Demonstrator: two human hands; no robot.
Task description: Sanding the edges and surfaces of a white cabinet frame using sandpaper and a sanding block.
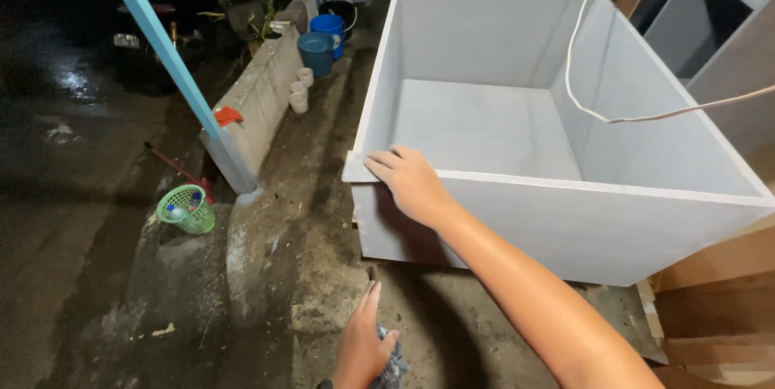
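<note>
The right hand [412,183] lies flat on the grey box [565,219] rim, fingers open (holding nothing); the left hand [363,345] grips a rag [393,369], wiping apparently unfinished.

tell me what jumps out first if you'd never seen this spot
A big pale grey open box fills the right side, with the right hand resting on its near left corner. Bottom centre, the left hand grips a dark cloth. A green basket sits on the wet ground at left.
</note>
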